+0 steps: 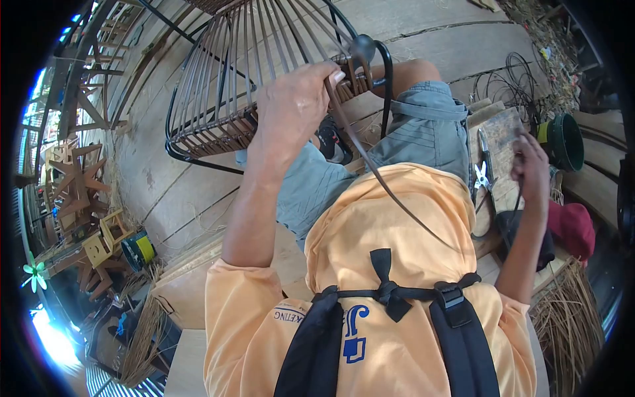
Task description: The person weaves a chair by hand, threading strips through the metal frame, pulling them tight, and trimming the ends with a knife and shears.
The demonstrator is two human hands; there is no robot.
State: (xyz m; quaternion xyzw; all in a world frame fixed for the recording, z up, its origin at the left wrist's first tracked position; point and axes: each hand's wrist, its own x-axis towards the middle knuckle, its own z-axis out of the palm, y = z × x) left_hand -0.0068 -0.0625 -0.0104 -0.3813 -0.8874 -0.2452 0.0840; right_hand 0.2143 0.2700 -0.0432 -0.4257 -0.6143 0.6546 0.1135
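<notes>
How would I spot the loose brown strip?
Find the big, black-tubed brown frame. The person's left hand is at its near edge. From that hand, the long brown strip curves loosely over the orange shirt, whereas the frame's own strips are wrapped tight.

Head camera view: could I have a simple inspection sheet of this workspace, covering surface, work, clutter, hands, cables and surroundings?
Surface: plank floor, dark seams between boards.
Job's things: slatted frame with a wrapped edge; curved brown strip.
Clutter: hand tools lying on the right side; dark red cloth nearby.
Grip: left hand closed on the strip, at the frame; right hand raised, its hold unclear.
Cables: thin dark loops; whether cable cannot be told.
Surroundings: green bucket right, wooden star-shaped pieces left.
</notes>
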